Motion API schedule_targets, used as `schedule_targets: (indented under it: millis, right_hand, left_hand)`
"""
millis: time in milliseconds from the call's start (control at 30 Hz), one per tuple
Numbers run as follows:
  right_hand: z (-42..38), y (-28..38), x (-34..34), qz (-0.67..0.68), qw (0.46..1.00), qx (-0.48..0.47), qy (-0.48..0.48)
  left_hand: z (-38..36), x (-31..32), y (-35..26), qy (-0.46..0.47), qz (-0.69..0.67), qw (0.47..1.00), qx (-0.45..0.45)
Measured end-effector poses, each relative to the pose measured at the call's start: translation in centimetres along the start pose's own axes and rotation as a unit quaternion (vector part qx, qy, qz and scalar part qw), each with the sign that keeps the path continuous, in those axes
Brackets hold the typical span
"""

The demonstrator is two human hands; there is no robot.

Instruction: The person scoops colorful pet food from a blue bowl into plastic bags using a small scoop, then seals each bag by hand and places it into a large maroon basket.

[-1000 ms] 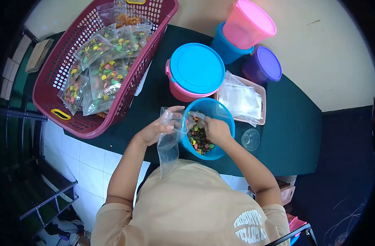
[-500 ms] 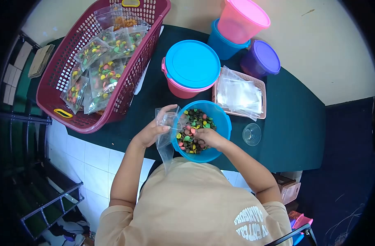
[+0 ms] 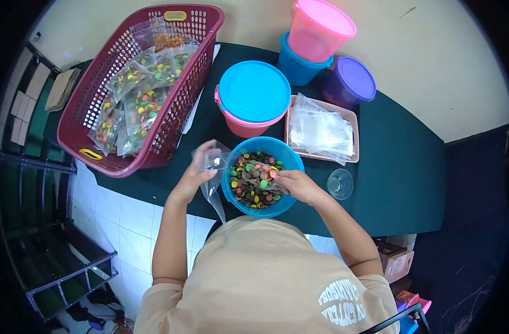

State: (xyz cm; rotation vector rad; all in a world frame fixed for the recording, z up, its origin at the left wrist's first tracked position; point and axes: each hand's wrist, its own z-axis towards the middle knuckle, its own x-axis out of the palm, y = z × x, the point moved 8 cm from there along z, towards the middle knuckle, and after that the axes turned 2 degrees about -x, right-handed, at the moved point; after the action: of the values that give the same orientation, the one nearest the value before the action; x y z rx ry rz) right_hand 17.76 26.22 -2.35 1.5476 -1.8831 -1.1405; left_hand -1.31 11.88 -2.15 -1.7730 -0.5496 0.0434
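Observation:
Small round pieces in brown, green, yellow and pink (image 3: 254,192) lie in a blue tub (image 3: 292,207) at the table's front edge. Over them, my right hand (image 3: 299,185) grips a small clear cup (image 3: 264,175) heaped with the same pieces. To the left of the tub, my left hand (image 3: 196,175) holds a clear plastic bag (image 3: 212,172) by its upper part, fingers around its mouth. The bag hangs down past the table edge, and no pieces show in it.
A maroon basket (image 3: 159,131) with filled bags stands at the left. Behind the tub is a blue-lidded pink container (image 3: 254,92). To its right are a tray (image 3: 356,131) of flat bags, a clear bowl (image 3: 340,183), a purple container (image 3: 352,80) and stacked tubs (image 3: 321,33).
My right hand has lifted the cup, now visible and full, above the pieces. My left hand has shifted slightly left with the bag, and the view has moved a little.

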Motion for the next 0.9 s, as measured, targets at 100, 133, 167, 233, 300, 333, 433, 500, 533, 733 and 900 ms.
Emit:
schedule_targets:
  millis: [100,133,167,233,300,333,433,500,533,733,900]
  right_hand:
    - [-1.0,0.5,-1.2,-0.021,1.000,-0.009,0.006]
    - [-1.4,1.1,-1.9,-0.079,0.995,-0.045,-0.033]
    - [-1.8,1.8,-2.7,-0.135,0.985,-0.081,-0.073]
    - [-2.5,2.4,-3.4,-0.155,0.979,-0.101,-0.085]
    - [-3.1,3.4,-4.1,-0.176,0.972,-0.122,-0.097]
    - [-3.4,3.8,-4.3,-0.173,0.972,-0.128,-0.096]
    - [-4.3,5.5,-4.8,-0.171,0.968,-0.156,-0.094]
    - [-4.7,6.4,-4.5,-0.137,0.975,-0.166,-0.062]
    - [-4.7,6.7,-4.4,-0.138,0.974,-0.166,-0.062]
    - [-4.7,8.3,-4.1,-0.199,0.969,-0.139,-0.035]
    - [-4.3,8.5,-4.0,-0.248,0.955,-0.155,-0.045]
  left_hand:
    - [-1.6,-0.9,-4.0,-0.089,0.065,0.989,0.096]
    - [-2.3,-0.8,-5.8,-0.120,0.190,0.962,0.158]
    - [-3.1,-0.3,-7.5,-0.148,0.310,0.914,0.216]
    - [-3.6,1.2,-8.6,-0.147,0.338,0.900,0.235]
    - [-4.0,3.5,-8.8,-0.143,0.549,0.794,0.217]
    - [-3.8,4.0,-8.3,-0.130,0.547,0.804,0.195]
    - [-3.7,5.6,-7.1,-0.116,0.569,0.795,0.174]
    - [-3.6,6.5,-6.8,-0.109,0.571,0.796,0.172]
    - [-3.4,7.0,-6.5,-0.097,0.572,0.797,0.167]
    - [-3.2,8.4,-6.4,-0.080,0.579,0.796,0.159]
    - [-3.1,9.3,-6.4,-0.073,0.588,0.790,0.159]
